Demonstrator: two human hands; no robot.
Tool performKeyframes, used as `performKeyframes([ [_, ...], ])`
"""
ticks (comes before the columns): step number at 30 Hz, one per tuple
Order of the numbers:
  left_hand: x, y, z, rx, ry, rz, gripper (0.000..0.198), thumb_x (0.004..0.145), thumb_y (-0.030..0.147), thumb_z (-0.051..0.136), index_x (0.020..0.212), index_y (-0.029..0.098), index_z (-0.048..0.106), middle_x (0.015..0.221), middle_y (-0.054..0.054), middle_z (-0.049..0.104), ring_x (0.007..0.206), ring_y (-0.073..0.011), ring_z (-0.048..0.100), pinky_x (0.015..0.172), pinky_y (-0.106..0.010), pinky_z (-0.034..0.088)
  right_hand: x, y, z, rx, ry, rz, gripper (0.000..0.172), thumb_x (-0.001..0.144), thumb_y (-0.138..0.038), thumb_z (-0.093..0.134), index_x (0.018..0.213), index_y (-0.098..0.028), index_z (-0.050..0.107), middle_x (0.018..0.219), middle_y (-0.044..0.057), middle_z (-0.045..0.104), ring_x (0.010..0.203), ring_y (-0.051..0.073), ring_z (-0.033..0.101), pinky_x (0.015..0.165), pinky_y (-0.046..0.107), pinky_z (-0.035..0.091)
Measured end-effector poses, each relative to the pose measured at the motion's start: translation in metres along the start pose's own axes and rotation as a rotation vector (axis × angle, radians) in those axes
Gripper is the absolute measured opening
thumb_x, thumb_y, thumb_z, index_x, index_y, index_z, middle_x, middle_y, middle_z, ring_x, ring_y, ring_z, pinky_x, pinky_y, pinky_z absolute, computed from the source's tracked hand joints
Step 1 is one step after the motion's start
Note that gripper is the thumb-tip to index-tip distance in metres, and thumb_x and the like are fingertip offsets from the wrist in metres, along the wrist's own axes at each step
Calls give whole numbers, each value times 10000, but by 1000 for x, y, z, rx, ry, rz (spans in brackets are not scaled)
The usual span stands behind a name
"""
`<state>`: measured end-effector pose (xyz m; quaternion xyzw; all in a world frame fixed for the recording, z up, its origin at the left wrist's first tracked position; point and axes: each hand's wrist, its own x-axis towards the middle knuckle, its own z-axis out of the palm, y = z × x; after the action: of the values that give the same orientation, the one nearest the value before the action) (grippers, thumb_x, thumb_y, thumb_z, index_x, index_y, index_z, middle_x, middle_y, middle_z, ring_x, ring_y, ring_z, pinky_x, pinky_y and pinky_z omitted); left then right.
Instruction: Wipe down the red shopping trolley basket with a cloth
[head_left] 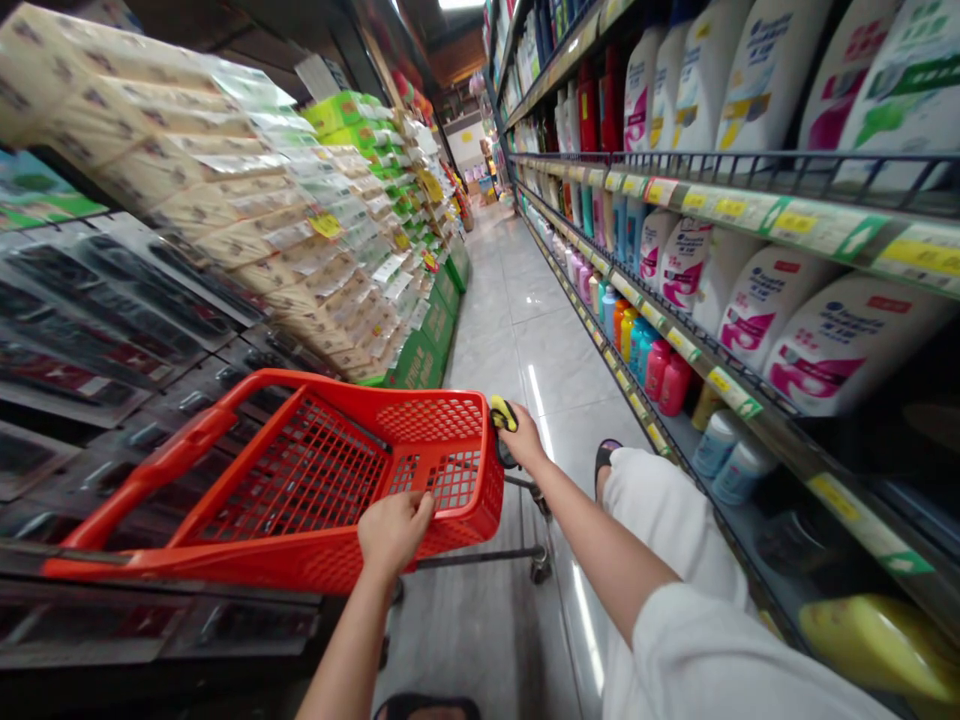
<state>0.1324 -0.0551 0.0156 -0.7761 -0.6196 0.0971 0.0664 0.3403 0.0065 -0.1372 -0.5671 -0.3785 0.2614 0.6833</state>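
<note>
Cart [300, 562], bright red, just under the left hand [395, 532], which is gripping its near rim, right hand [523, 440] closed around some yellow-and-black thingy [502, 412] by the cart's end, shampoo bottles [829, 345] shelved over past that one

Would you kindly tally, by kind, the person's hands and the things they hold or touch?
Left hand and right hand: 2
Red cart: 1
Yellow-and-black object, exact kind unclear: 1
Total: 4
</note>
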Motion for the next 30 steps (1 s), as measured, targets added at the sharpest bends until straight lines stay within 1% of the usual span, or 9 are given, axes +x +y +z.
performKeyframes([
  [2, 1, 1, 0, -3, -1, 1, 539, 893, 465, 275, 770, 235, 747, 817, -87, 748, 837, -258, 690, 580, -290, 328, 8, 5, 4, 12, -127, -31, 587, 602, -62, 501, 1154, -202, 642, 1161, 47, 658, 1100, 196, 587, 988, 318, 442],
  [4, 2, 3, 0, -10, -4, 0, 542, 890, 472, 273, 770, 240, 748, 811, -86, 748, 840, -265, 690, 585, -292, 339, 0, 14, 5, -25, -164, 18, 574, 584, -49, 483, 1106, -201, 666, 1114, 41, 678, 1079, 203, 596, 978, 328, 447],
  [10, 8, 12, -2, -22, 0, -41, 539, 878, 460, 267, 759, 232, 741, 807, -101, 746, 830, -286, 696, 595, -307, 372, -70, 37, 4, -90, -151, 211, 476, 623, -84, 509, 1056, -206, 667, 966, 41, 720, 933, 215, 638, 846, 333, 501],
  [13, 10, 16, -3, -44, -8, -47, 536, 874, 458, 268, 774, 233, 744, 824, -105, 749, 844, -294, 698, 610, -314, 395, -98, 29, 6, -130, -140, 388, 405, 645, -109, 547, 1019, -215, 660, 895, 37, 720, 831, 214, 657, 746, 313, 514],
  [15, 12, 19, -4, -53, -11, -49, 546, 875, 463, 260, 775, 232, 744, 829, -109, 749, 845, -297, 698, 615, -317, 407, -105, 15, 6, -129, -97, 428, 379, 657, -110, 539, 1002, -214, 659, 873, 33, 711, 805, 207, 657, 730, 302, 514],
  [19, 15, 24, -6, -58, 2, -37, 563, 880, 474, 250, 776, 230, 746, 832, -115, 748, 835, -293, 697, 630, -321, 425, -102, -24, 2, -70, -12, 220, 434, 690, -117, 516, 1092, -210, 649, 977, 42, 671, 903, 190, 640, 826, 293, 508],
  [22, 16, 28, -8, -72, -1, -43, 547, 877, 468, 265, 787, 225, 747, 841, -115, 749, 839, -284, 696, 634, -312, 429, -106, -35, -5, -79, -31, 37, 534, 699, -101, 519, 1212, -221, 606, 1144, 63, 605, 1040, 188, 608, 917, 292, 479],
  [27, 16, 30, -8, -108, -3, -53, 557, 897, 462, 261, 828, 215, 755, 870, -127, 748, 853, -279, 696, 659, -308, 439, -104, -30, -29, -219, -189, 78, 415, 700, -82, 539, 1070, -213, 674, 994, 65, 642, 969, 226, 627, 873, 328, 496],
  [30, 14, 27, -7, -122, 20, -34, 565, 919, 465, 256, 855, 211, 756, 897, -130, 749, 874, -278, 693, 684, -314, 439, -87, -49, -43, -205, -138, -35, 392, 800, -176, 537, 1176, -231, 633, 1077, 72, 636, 1013, 221, 612, 895, 328, 486],
])
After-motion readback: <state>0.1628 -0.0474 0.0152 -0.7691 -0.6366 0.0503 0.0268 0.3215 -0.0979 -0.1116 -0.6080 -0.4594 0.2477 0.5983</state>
